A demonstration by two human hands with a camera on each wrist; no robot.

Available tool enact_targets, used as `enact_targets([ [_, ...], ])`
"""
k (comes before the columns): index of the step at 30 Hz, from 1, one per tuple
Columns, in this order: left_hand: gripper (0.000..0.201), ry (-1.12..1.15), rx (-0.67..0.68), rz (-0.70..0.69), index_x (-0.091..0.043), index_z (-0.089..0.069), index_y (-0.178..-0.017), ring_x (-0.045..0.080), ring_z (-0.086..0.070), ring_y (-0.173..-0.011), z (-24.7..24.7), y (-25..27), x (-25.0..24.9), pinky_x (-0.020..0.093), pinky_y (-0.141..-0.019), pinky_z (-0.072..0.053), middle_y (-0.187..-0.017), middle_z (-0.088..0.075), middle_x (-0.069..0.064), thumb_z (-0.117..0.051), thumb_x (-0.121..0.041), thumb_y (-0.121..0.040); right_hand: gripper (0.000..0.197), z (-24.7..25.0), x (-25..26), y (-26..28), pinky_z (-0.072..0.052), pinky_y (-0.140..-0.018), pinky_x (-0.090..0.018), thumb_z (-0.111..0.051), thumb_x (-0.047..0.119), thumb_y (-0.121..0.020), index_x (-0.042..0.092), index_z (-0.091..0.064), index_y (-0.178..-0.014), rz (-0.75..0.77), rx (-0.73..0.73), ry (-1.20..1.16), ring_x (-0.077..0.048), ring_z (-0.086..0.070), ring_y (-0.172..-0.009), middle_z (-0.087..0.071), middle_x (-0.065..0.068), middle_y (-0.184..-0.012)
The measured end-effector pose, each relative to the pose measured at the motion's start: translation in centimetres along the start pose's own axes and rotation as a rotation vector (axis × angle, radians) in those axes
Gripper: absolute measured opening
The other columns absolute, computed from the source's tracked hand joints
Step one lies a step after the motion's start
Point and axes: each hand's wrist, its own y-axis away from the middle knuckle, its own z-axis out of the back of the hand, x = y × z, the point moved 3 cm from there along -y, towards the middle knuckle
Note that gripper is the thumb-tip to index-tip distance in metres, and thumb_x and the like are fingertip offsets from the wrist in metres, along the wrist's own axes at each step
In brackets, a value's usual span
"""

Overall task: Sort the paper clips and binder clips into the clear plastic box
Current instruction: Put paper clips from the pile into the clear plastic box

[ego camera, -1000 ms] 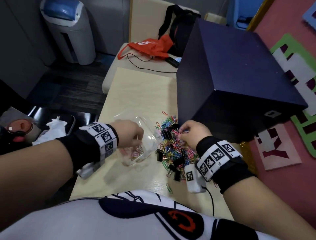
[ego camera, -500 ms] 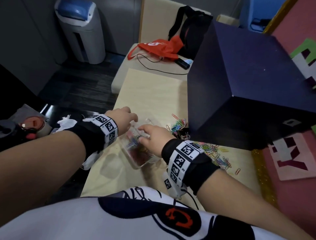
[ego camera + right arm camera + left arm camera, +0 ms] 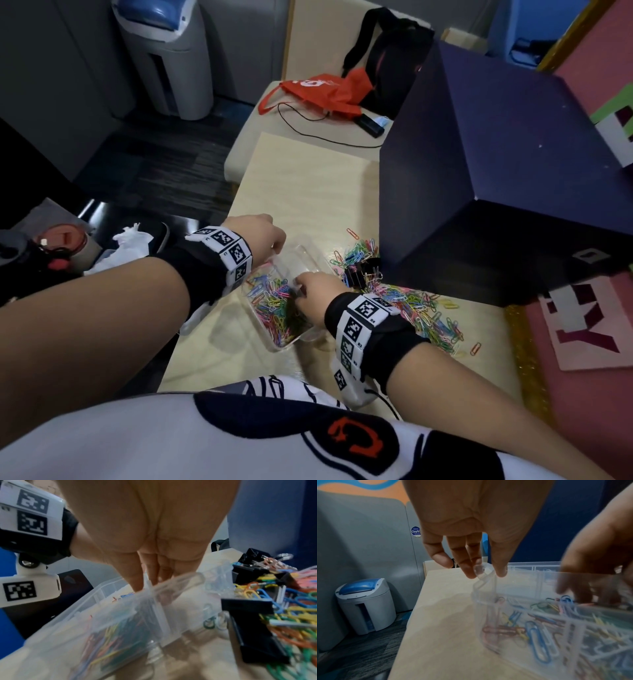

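The left hand (image 3: 263,233) pinches the far corner of the clear plastic box (image 3: 279,342) on the desk (image 3: 298,178). The right hand (image 3: 317,298) reaches inside it; its grip I cannot tell. Loose paper clips (image 3: 428,318) lie just right.

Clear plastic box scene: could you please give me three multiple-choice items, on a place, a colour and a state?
1. The loose paper clips lie: A) left of the clear plastic box; B) right of it, by the dark blue box; C) on top of the dark blue box.
2. The binder clips are: A) black; B) white; C) red.
3. The left hand: A) lies flat; B) makes an empty fist; C) pinches the box's corner.
B: the head view shows the pile there. A: all look black. C: the left wrist view shows fingertips pinching it.
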Motion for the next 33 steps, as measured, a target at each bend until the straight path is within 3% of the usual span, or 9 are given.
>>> enact_targets([
  [3, 0.011, 0.013, 0.001, 0.003, -0.032, -0.063, -0.093, 0.024, -0.058, -0.091, -0.1, -0.1, -0.1, 0.03, -0.065, -0.04, -0.1, -0.051, -0.001, -0.053, -0.027, -0.092, 0.029, -0.2, -0.5, 0.0, -0.048, -0.088, -0.031, -0.053, 0.013, -0.091, 0.016, -0.06, -0.119, -0.034, 0.0, -0.006, -0.029, -0.06, -0.106, -0.065, -0.01, -0.115],
  [7, 0.01, 0.002, -0.013, -0.006, -0.031, -0.063, -0.094, 0.025, -0.058, -0.091, -0.2, -0.1, 0.0, 0.03, -0.065, -0.039, -0.101, -0.051, 0.0, -0.054, -0.026, -0.092, 0.02, 1.2, -1.1, 0.5, -0.048, -0.085, -0.027, -0.053, 0.01, -0.089, 0.02, -0.064, -0.102, -0.044, -0.129, -0.185, -0.022, -0.062, -0.098, -0.067, -0.002, -0.103],
  [11, 0.01, -0.01, -0.007, -0.017, -0.032, -0.063, -0.096, 0.025, -0.057, -0.092, -0.3, -0.2, 0.1, 0.031, -0.065, -0.039, -0.102, -0.05, 0.0, -0.056, -0.026, -0.092, 0.012, 2.2, 0.1, 1.3, -0.05, -0.086, -0.028, -0.063, 0.02, -0.086, 0.022, -0.067, -0.097, 0.082, -0.14, -0.277, -0.018, -0.063, -0.093, -0.068, 0.003, -0.094],
  [14, 0.011, -0.036, 0.004, -0.021, -0.035, -0.062, -0.094, 0.023, -0.058, -0.09, -0.4, -0.4, 0.3, 0.029, -0.062, -0.038, -0.098, -0.049, -0.002, -0.058, -0.024, -0.091, 0.02, 2.8, -0.3, 0.7, -0.048, -0.086, -0.03, -0.053, 0.021, -0.092, 0.017, -0.068, -0.105, 0.038, -0.154, -0.055, -0.024, -0.062, -0.099, -0.069, -0.005, -0.104],
  [17, 0.012, -0.064, 0.004, -0.026, -0.035, -0.061, -0.092, 0.023, -0.058, -0.086, -0.4, -0.5, 0.4, 0.028, -0.06, -0.036, -0.094, -0.047, -0.004, -0.061, -0.023, -0.089, 0.028, 2.3, -1.1, 0.4, -0.047, -0.078, -0.033, -0.046, 0.009, -0.091, 0.009, -0.063, -0.112, -0.024, -0.004, 0.338, -0.03, -0.062, -0.102, -0.066, -0.011, -0.111],
  [20, 0.016, -0.075, 0.01, -0.038, -0.034, -0.061, -0.092, 0.023, -0.058, -0.083, -0.6, -0.5, 0.3, 0.028, -0.059, -0.036, -0.092, -0.045, -0.004, -0.063, -0.02, -0.086, 0.03, 1.2, -1.3, 0.2, -0.038, -0.091, -0.041, -0.042, 0.01, -0.091, 0.012, -0.061, -0.114, -0.021, 0.036, 0.521, -0.026, -0.055, -0.115, -0.063, -0.007, -0.117],
  [23, 0.012, -0.07, 0.017, -0.045, -0.031, -0.06, -0.093, 0.025, -0.059, -0.083, -0.6, -0.5, 0.3, 0.029, -0.059, -0.037, -0.093, -0.044, -0.002, -0.061, -0.021, -0.088, 0.026, 0.7, -1.3, -0.3, -0.025, -0.1, -0.045, -0.043, 0.013, -0.09, 0.019, -0.062, -0.106, -0.004, -0.017, 0.578, -0.021, -0.05, -0.124, -0.067, -0.002, -0.111],
  [28, 0.014, -0.067, 0.039, -0.04, -0.03, -0.06, -0.095, 0.026, -0.059, -0.084, -0.7, -0.5, 0.3, 0.029, -0.061, -0.039, -0.096, -0.044, 0.0, -0.059, -0.017, -0.089, 0.024, 0.5, -1.4, -0.7, -0.024, -0.104, -0.045, -0.046, 0.012, -0.089, 0.018, -0.062, -0.106, 0.008, 0.01, 0.573, -0.021, -0.048, -0.127, -0.066, -0.004, -0.115],
  [33, 0.013, -0.07, 0.022, -0.05, -0.029, -0.061, -0.096, 0.027, -0.059, -0.085, -0.8, -0.4, 0.3, 0.029, -0.061, -0.039, -0.1, -0.048, 0.002, -0.059, -0.018, -0.089, 0.026, 1.7, -1.3, -0.5, -0.033, -0.098, -0.045, -0.046, 0.016, -0.092, 0.02, -0.054, -0.116, 0.101, -0.048, 0.425, -0.028, -0.057, -0.105, -0.059, -0.006, -0.114],
])
